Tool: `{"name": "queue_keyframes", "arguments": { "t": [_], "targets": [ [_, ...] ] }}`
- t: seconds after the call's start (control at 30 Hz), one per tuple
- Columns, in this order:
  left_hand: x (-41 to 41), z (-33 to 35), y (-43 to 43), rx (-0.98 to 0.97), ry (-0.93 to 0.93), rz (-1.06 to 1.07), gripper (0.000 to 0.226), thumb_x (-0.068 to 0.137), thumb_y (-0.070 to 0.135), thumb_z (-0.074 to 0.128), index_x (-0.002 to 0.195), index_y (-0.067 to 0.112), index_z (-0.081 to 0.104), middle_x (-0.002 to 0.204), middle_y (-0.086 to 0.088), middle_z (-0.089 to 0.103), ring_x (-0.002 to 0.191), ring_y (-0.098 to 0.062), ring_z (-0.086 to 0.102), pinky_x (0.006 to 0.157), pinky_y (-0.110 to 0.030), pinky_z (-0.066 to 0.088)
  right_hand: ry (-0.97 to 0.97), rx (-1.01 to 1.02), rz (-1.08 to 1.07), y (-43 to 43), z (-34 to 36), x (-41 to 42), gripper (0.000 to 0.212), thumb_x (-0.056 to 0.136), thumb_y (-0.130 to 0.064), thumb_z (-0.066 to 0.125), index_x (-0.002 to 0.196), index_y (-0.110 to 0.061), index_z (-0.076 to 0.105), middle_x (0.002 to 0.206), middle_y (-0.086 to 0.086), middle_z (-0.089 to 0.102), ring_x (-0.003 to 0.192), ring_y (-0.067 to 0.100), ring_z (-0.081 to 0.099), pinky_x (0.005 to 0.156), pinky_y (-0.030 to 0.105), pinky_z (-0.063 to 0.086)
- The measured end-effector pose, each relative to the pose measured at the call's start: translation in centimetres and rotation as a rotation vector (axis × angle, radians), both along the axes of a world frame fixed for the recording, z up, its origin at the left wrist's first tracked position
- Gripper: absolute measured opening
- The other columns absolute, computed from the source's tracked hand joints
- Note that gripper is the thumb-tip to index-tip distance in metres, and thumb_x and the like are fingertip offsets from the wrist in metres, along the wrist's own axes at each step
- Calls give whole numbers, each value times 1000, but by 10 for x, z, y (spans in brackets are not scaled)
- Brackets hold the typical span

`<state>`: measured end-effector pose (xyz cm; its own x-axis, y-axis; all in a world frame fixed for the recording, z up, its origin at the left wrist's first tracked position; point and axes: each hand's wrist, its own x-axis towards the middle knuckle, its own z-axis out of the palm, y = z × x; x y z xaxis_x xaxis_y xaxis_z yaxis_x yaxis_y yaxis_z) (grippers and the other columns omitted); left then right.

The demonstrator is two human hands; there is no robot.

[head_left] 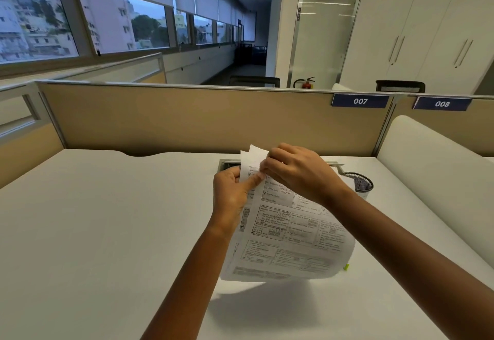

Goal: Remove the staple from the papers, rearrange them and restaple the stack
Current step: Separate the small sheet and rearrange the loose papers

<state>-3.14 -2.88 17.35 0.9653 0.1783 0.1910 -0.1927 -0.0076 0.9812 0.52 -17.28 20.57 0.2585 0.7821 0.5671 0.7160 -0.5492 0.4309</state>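
Papers [291, 235]: printed sheets, held up above the white desk [93, 232], lower edge curling free over its shadow; top corners fanned apart.
Left hand [232, 195]: clamped on the papers' left upper edge, thumb laid across the front sheet.
Right hand [296, 171]: fingertips pinched on the upper left corner of the sheets, just beside the left thumb. Staple too small to make out.
Mesh cup [359, 183]: far right on desk, behind the papers.
Small green item [346, 266]: right of the papers' lower edge, mostly hidden.
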Motion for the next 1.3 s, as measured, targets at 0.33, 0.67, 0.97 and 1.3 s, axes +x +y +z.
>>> {"name": "queue_keyframes", "arguments": {
  "t": [0.33,0.67,0.97,1.3],
  "targets": [
    [4,-1,-4,128,-63,-11,8,76,25,66,81,22,61,79,3,65,62,-8,63,52,-14,52,-94,-71,-32,-5,-2,1,26,64,-24,80,81,-10,67,75,6,69,63,19,63,52,24,54],
    [2,0,-3,-16,-10,-83,7,77,23,66,72,27,62,73,6,67,60,-9,65,47,-13,52,100,118,-55,-4,-11,0,16,74,-14,73,84,-5,64,79,12,67,66,26,61,52,31,54],
    [3,-4,-2,-75,19,-97,2,78,18,65,77,19,64,74,3,67,50,-3,66,44,-11,50,119,115,-30,-4,-11,-2,7,81,-10,65,82,-4,67,76,11,68,63,26,61,52,30,53],
    [8,-5,-6,54,-38,19,8,76,24,68,78,22,61,75,6,63,55,-7,61,41,-6,47,115,47,-132,4,-6,-6,14,76,-12,71,82,-2,65,77,13,67,65,26,62,53,32,55]
  ]
}}
